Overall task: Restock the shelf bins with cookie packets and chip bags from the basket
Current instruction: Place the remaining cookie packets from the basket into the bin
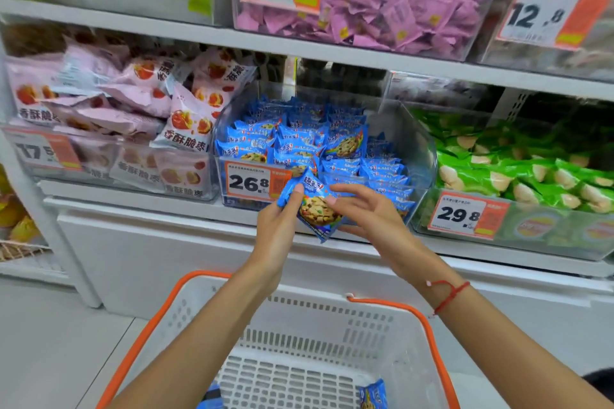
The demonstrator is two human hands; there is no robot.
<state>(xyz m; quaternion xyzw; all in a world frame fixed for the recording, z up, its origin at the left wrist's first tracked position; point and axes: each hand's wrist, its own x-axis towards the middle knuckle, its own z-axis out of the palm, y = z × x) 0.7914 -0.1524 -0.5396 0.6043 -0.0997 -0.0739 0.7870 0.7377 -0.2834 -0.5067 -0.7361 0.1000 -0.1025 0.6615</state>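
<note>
Both hands hold a small stack of blue cookie packets point(315, 209) just in front of the clear middle bin point(412, 143). My left hand point(277, 229) grips the stack's left edge with the thumb on top. My right hand point(362, 212) pinches its right side, thumb on the front. That bin is full of the same blue packets point(299, 136). Below, the white basket with orange handles point(299, 325) holds another blue packet point(373, 395) at its bottom right and a scrap of blue near my left forearm.
A bin of pink snack bags point(133, 116) stands to the left, a bin of green chip bags point(518, 173) to the right. The upper shelf carries purple packets point(398, 3) and green ones. A white cabinet front point(166, 252) lies below the shelf.
</note>
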